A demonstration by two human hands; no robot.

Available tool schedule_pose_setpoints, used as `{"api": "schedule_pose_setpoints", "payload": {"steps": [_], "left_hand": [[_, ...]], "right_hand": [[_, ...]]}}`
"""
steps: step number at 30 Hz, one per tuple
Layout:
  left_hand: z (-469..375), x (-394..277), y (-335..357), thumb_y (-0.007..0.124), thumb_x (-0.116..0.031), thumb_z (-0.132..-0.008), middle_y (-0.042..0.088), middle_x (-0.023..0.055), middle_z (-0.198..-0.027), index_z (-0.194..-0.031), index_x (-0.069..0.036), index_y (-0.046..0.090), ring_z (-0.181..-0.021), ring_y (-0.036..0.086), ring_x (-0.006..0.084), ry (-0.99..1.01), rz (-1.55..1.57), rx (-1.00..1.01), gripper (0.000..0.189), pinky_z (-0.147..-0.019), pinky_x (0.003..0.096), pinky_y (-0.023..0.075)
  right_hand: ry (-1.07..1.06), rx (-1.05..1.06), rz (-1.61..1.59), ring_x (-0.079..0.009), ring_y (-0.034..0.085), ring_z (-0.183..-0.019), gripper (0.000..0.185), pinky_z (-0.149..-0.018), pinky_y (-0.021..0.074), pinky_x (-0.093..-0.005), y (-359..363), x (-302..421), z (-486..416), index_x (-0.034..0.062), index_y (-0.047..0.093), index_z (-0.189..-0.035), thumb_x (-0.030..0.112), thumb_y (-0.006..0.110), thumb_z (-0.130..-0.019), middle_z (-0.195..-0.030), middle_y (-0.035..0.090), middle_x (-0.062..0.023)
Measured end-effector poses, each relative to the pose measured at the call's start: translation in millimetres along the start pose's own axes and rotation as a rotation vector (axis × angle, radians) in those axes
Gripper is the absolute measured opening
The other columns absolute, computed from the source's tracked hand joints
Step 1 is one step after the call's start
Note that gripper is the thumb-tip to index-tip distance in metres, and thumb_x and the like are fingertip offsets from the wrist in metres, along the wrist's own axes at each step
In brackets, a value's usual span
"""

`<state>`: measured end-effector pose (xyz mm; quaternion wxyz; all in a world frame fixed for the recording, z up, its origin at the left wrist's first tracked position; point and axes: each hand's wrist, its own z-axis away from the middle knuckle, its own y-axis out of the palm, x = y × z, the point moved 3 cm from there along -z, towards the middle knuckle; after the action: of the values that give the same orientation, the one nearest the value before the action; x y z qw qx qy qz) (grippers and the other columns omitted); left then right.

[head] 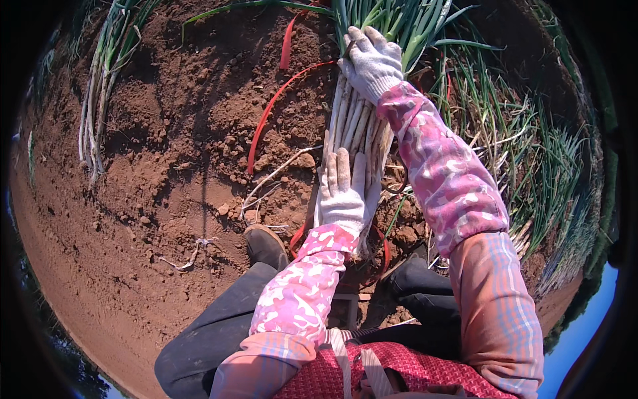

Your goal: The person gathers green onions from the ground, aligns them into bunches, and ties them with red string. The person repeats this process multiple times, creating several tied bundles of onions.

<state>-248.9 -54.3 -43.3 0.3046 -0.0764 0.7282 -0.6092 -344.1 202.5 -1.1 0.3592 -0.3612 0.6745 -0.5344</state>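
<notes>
A thick bundle of green onions lies lengthwise before me, white stalks towards me and green leaves away. My left hand, in a white knit glove, rests palm down on the lower stalks with its fingers spread. Farther up, my right hand, gloved the same way, lies across the stalks where they turn green. The tip of a thin dark rod shows by its thumb; whether the fingers grip anything is hidden. Red strapping runs out from beneath the bundle on the left, and a red loop shows at the root end.
A smaller bunch of green onions lies on the brown soil to the left. Many loose onions cover the ground at right. A dark curved rod is beside the bundle. My boots flank the root end.
</notes>
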Motion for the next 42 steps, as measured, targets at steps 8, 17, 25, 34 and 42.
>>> {"api": "schedule_pose_setpoints", "payload": {"steps": [8,17,25,34,42], "left_hand": [[-11,1,-11,0.067,-0.049,-0.093,0.024,0.0307,-0.165,-0.160,-0.006,0.033,-0.151,0.027,0.0499,-0.025,0.173,0.071,0.087,-0.121,0.0591,0.0277],[-10,-17,3,0.071,-0.052,-0.089,0.030,0.0268,-0.165,-0.157,-0.005,0.041,-0.152,0.031,0.0454,0.015,0.107,-0.019,0.088,-0.121,0.0554,0.0309],[-3,2,4,0.071,-0.057,-0.087,0.035,0.0230,-0.163,-0.159,-0.011,0.042,-0.143,0.045,0.0440,-0.055,0.005,0.084,0.090,-0.122,0.0556,0.0309],[-12,1,-12,0.065,-0.055,-0.092,0.027,0.0299,-0.164,-0.160,-0.002,0.033,-0.147,0.035,0.0498,-0.179,0.083,0.353,0.092,-0.121,0.0569,0.0290],[-6,-3,1,0.062,-0.061,-0.093,0.010,0.0248,-0.171,-0.165,-0.004,0.020,-0.157,0.019,0.0426,-0.142,-0.053,0.261,0.101,-0.125,0.0517,0.0239]], "right_hand": [[0.008,0.204,-0.494,-0.0326,0.048,-0.142,0.050,-0.113,0.0436,-0.0461,-34,-32,-9,0.0114,0.070,-0.131,0.046,0.063,-0.095,-0.158,0.049,-0.0074],[1.164,-0.181,-1.488,-0.0231,0.069,-0.089,0.046,-0.082,0.0560,-0.0374,64,-211,-4,0.0028,0.064,-0.124,0.040,0.069,-0.098,-0.107,0.071,-0.0123],[0.477,0.010,-0.473,-0.0372,0.044,-0.146,0.092,-0.122,0.0323,-0.0431,23,-113,-90,-0.0008,0.032,-0.160,0.066,0.051,-0.099,-0.157,0.046,-0.0222],[-0.076,-0.555,-0.315,-0.0371,0.051,-0.139,0.058,-0.113,0.0412,-0.0534,-66,-68,-10,0.0091,0.063,-0.134,0.033,0.080,-0.084,-0.146,0.054,-0.0166],[-0.275,-0.214,-0.381,-0.0386,0.044,-0.146,0.062,-0.124,0.0286,-0.0548,-35,-43,43,0.0032,0.061,-0.133,0.032,0.079,-0.081,-0.149,0.054,-0.0213]]}}
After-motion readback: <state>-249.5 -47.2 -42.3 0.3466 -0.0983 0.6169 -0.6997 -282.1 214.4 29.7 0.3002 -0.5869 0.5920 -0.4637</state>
